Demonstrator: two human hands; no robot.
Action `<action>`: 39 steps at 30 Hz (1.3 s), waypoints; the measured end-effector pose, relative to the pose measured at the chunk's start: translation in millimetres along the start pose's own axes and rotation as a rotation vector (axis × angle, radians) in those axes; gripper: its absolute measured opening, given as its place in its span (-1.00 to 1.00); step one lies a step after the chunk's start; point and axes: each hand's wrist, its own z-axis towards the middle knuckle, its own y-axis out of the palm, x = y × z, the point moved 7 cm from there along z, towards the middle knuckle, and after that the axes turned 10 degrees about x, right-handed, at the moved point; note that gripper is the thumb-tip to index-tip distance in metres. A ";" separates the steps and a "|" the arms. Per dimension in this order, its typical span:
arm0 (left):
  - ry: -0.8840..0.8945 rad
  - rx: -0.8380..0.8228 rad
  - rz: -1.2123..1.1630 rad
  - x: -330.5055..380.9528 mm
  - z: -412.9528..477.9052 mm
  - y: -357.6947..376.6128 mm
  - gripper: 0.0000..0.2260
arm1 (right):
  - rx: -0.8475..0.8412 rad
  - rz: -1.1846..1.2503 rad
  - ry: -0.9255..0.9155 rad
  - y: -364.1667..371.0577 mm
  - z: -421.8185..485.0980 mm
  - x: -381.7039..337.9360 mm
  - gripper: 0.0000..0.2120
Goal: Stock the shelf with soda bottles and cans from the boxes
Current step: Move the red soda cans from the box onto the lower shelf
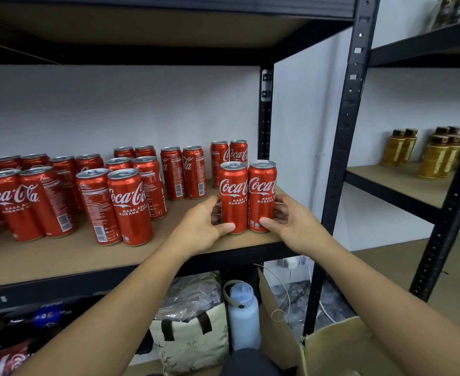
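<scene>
Red can pair [234, 198] stands near shelf's [60, 256] front edge.

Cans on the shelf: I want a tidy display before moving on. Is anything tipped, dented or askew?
No can is tipped or visibly dented. What stands out is facing: the held pair, gripped by the left hand and right hand, shows its logos, but a front can left of it shows its barcode side.

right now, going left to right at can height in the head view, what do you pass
stocked cans → left hand → left can → right can → right hand → post → gold bottles
</scene>
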 end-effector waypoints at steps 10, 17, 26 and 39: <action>0.000 0.001 0.020 4.4 -4.0 -2.8 -0.38 | -0.027 0.019 0.011 2.7 -0.6 3.6 -0.32; 0.114 0.065 0.147 30.9 -22.7 -26.7 -0.32 | 0.084 -0.085 -0.150 -23.2 -15.8 -33.2 -0.32; 0.257 0.132 0.561 101.9 -35.5 -133.0 -0.42 | 0.060 -0.365 -0.589 -28.3 2.5 -161.8 -0.54; 0.026 -0.087 1.102 56.5 -4.1 -238.2 -0.32 | -0.463 -0.542 -0.556 134.6 42.0 -252.4 -0.40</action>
